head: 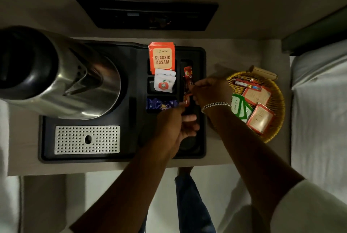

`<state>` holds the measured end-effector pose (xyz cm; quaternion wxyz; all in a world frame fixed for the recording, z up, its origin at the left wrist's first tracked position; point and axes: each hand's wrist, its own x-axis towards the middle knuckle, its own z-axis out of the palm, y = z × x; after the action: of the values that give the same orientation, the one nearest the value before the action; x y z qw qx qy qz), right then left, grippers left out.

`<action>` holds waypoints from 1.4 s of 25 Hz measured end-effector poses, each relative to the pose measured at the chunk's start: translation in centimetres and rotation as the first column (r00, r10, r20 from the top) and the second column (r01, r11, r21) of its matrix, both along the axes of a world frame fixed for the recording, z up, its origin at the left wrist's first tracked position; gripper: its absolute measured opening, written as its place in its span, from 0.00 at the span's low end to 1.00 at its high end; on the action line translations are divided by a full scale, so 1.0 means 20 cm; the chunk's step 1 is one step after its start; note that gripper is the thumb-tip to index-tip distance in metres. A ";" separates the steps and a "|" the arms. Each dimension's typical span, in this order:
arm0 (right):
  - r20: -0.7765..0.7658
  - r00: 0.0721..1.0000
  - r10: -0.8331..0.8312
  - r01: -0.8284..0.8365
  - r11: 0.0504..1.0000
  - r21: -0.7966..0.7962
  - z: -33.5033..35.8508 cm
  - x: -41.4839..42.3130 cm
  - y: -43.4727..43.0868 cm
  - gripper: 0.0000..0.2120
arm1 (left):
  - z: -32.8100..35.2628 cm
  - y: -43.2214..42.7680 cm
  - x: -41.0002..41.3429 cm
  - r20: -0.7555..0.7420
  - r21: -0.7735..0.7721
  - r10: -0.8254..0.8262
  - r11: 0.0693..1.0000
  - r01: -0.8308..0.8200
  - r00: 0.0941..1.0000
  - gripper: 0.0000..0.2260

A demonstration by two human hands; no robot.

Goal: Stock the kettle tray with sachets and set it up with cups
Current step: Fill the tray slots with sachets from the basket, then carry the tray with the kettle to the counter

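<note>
Two hands (210, 92), red sachets (187, 80) in grip

left hand (174, 125) | right hand (210, 92) pinching red stick sachets (187, 80) | over black tray (131, 150) slot

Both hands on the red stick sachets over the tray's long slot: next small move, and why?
Probably lower the red stick sachets flat into the long narrow slot of the black plastic tray and let go. The right hand and left hand pinch them right above it, and more sachets wait in the yellow wicker basket.
</note>
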<state>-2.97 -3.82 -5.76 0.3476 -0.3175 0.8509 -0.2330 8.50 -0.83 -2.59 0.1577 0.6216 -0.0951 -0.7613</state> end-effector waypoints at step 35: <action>-0.062 0.994 -0.094 0.100 0.989 0.111 -0.02 0.24 0.53 0.32 | -0.16 -0.12 1.50 0.882 -0.076 -0.133 0.907 0.414 0.453 0.38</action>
<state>1.78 6.72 -6.24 0.3294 -0.2618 0.8868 -0.1915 38.42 -3.22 -5.72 0.0494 0.8630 -0.3673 -0.3432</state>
